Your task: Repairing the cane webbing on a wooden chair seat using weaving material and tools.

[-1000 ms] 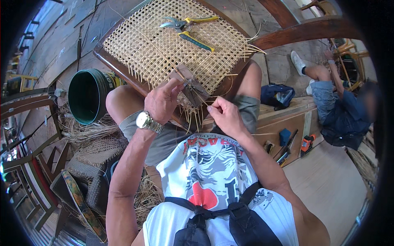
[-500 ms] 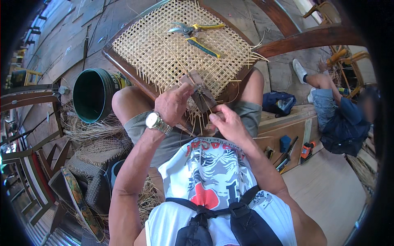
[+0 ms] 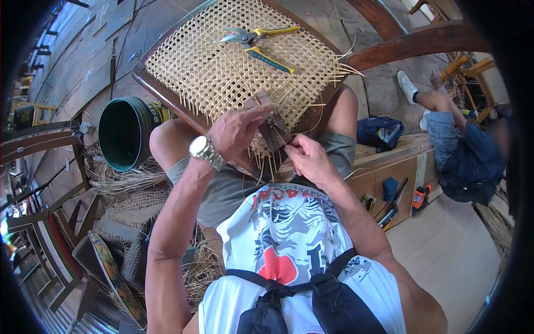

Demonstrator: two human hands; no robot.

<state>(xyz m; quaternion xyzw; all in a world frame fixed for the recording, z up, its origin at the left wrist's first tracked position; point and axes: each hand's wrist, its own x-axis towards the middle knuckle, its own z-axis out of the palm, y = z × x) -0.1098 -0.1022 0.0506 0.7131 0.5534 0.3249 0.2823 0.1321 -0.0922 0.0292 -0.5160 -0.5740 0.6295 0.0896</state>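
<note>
A small dark wooden block [image 3: 276, 135] rests at the near corner of the woven cane seat [image 3: 189, 72] across my lap. My left hand [image 3: 236, 131], wearing a watch, grips the block from its left side, its index finger stretched across the top. A thin cane strand [image 3: 238, 69] runs over the seat to the block. At the block's near right edge, my right hand [image 3: 311, 160] is closed in a pinch on the strand's end, which is partly hidden by the fingers. Yellow-handled pruning shears [image 3: 250, 38] lie spread on the far part of the seat.
A dark green bucket [image 3: 119, 133] stands left of my knee, with loose cane strips [image 3: 130, 177] beside it. Hand tools [image 3: 392, 206] lie on a wooden board at right. Another person [image 3: 473, 150] sits at far right, near a curved chair frame [image 3: 417, 44].
My left index finger has straightened out over the block. My right hand has shifted slightly up and right, beside the block's near edge. The view has moved a little.
</note>
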